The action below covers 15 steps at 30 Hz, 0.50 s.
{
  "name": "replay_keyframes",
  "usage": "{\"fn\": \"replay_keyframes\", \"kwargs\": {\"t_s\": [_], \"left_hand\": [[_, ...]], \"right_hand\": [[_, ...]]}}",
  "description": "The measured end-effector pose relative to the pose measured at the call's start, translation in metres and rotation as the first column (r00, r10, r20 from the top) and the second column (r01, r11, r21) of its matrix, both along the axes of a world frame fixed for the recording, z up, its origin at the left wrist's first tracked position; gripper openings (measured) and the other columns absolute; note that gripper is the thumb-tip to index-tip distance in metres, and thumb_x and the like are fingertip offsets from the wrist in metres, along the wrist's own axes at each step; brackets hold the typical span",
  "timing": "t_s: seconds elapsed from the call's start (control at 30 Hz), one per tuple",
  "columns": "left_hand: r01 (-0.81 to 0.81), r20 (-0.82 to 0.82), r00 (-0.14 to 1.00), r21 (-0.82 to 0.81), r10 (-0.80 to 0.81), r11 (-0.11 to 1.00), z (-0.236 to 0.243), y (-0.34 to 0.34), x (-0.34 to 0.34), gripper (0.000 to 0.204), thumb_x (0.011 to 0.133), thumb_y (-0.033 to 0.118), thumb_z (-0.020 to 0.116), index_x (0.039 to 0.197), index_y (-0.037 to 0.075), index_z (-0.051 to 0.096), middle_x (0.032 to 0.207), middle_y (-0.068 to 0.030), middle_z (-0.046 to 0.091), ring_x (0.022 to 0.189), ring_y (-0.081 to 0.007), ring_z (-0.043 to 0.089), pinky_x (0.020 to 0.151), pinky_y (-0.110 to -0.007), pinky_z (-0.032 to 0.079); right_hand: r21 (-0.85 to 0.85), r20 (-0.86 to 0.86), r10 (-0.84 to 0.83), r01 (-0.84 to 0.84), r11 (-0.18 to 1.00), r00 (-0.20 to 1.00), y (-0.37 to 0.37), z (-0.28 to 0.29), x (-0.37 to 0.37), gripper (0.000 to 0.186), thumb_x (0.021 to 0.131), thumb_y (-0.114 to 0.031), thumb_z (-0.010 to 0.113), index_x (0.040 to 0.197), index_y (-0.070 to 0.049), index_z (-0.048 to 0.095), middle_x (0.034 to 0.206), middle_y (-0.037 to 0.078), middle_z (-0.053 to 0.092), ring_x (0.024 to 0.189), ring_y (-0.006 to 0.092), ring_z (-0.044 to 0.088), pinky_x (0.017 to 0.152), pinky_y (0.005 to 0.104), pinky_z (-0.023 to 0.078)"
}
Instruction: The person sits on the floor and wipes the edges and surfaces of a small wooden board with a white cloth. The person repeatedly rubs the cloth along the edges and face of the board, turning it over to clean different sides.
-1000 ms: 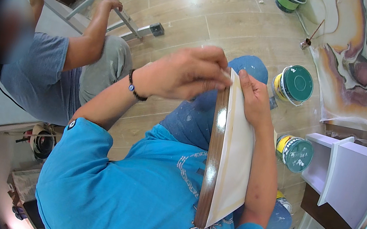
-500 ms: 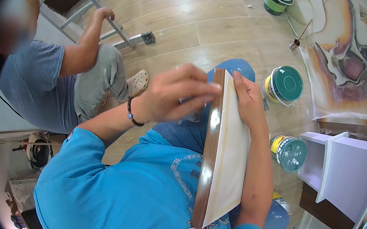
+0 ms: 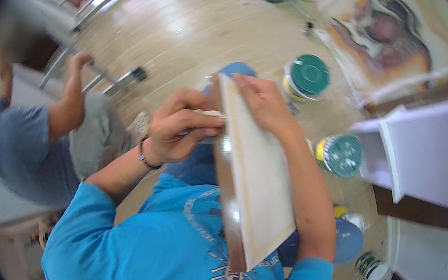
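A long panel (image 3: 257, 179) rests tilted against my lap and shirt, its white face turned right and a glossy brown wood-look edge (image 3: 230, 198) turned left. My right hand (image 3: 266, 104) grips the panel's far end, thumb side near the top corner, with the forearm lying along its right side. My left hand (image 3: 179, 125) is closed in a pinch on a small folded white piece (image 3: 212, 114), perhaps cloth or paper. That piece touches the brown edge near its far end. The fingers' undersides are hidden.
Paint buckets with green lids (image 3: 310, 75) (image 3: 343, 155) stand right of my knees. A white shelf unit (image 3: 425, 151) lies beyond them, near a marbled sheet (image 3: 388, 34). At left, a person in a grey-blue shirt (image 3: 28, 147) sits beside a metal ladder (image 3: 109, 81).
My view has turned, so the panel and surroundings appear shifted left. My left hand, blurred before, now pinches the white piece against the brown edge. The co-worker's hand remains by the ladder.
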State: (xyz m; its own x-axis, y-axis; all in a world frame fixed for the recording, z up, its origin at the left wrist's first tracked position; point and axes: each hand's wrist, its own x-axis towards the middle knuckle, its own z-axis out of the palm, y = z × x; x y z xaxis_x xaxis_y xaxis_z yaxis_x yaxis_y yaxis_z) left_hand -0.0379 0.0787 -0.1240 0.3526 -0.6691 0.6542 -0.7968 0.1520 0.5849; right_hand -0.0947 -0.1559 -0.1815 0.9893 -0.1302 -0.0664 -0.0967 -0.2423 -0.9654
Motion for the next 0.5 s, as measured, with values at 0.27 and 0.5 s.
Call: {"fn": "replay_keyframes", "kwargs": {"t_s": [0.27,0.5], "left_hand": [[-0.022,-0.017,1.000,-0.031,0.021,0.999,0.000,-0.011,-0.013,0.023,0.092,0.003,0.083,0.114,0.004,0.081,0.109,-0.0145,0.066,0.094,-0.0223,0.064,0.077,-0.032,0.050],[-0.025,-0.060,0.998,-0.084,0.020,0.996,0.018,-0.051,-0.037,0.026,0.090,-0.005,0.082,0.115,0.004,0.081,0.110,-0.0142,0.066,0.094,-0.0210,0.064,0.078,-0.032,0.051]], "right_hand": [[-0.145,0.179,-0.103,0.129,0.981,0.978,-0.070,0.105,-0.152,0.033,0.101,-0.024,0.077,0.127,-0.004,0.077,0.120,0.012,0.080,0.111,0.0254,0.076,0.099,0.0377,0.057],[-0.284,0.117,-0.138,0.167,0.944,0.983,0.002,0.144,-0.282,0.068,0.072,-0.031,0.094,0.132,-0.003,0.075,0.142,0.015,0.072,0.130,0.0379,0.068,0.108,0.0484,0.052]]}}
